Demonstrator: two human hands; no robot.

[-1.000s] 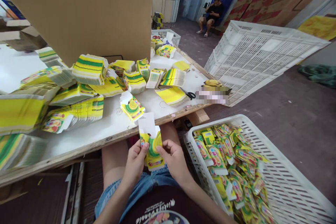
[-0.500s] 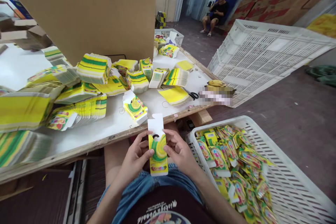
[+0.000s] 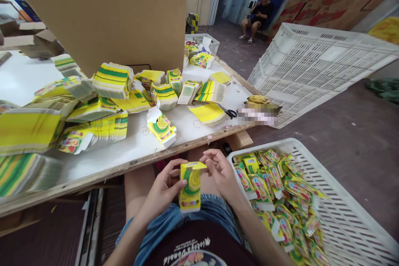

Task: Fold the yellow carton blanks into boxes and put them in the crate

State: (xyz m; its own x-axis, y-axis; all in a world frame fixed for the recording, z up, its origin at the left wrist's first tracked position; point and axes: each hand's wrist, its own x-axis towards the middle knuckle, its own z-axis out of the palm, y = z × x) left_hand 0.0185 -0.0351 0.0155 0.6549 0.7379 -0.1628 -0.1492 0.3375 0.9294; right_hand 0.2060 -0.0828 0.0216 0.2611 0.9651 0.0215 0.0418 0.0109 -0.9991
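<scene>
Over my lap is a small yellow-and-green printed carton (image 3: 190,191), held upright with its top flap folded over. My left hand (image 3: 170,183) grips its left side, thumb on the front and fingers behind. At the upper right corner of the carton, the curled fingers of my right hand (image 3: 218,170) pinch the edge of the flap. A short stack of similar flat cartons (image 3: 162,126) lies on the table's near edge, just beyond my hands. To the right, a white crate (image 3: 343,212) holds many folded yellow packets (image 3: 280,199).
Bundles of flat cartons (image 3: 112,79) cover the left of the table (image 3: 137,137). Black scissors (image 3: 230,113), yellow card (image 3: 207,113) and bananas (image 3: 258,99) lie at the right. A tall cardboard sheet (image 3: 124,16) stands behind. White crates (image 3: 311,62) are stacked right; a person (image 3: 260,12) sits beyond.
The carton's white top flap, upright before, is now folded down over the top. My right hand has moved up from the carton's side to its upper right corner.
</scene>
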